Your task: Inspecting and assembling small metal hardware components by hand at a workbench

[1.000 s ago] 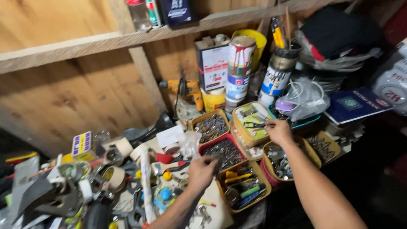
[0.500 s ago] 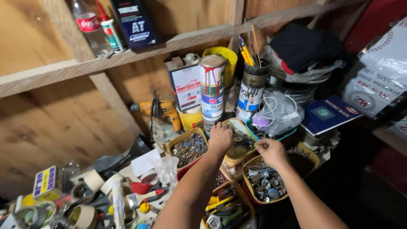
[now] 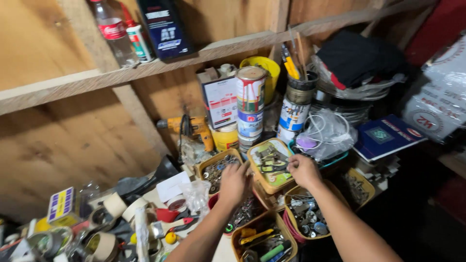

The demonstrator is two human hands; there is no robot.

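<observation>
— What has been changed?
— The left hand (image 3: pixel 234 183) has been moved up onto the screw tub (image 3: pixel 219 168), fingers curled; any grasp cannot be told. The hardware tray (image 3: pixel 270 164) is now gripped by the right hand (image 3: pixel 303 170).

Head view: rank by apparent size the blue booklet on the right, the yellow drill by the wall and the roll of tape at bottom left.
1. blue booklet, clearly largest.
2. yellow drill.
3. roll of tape.

Drill and tape look close in size; the tape lies nearer the camera and is partly cut off, so their order is unsure.
</observation>
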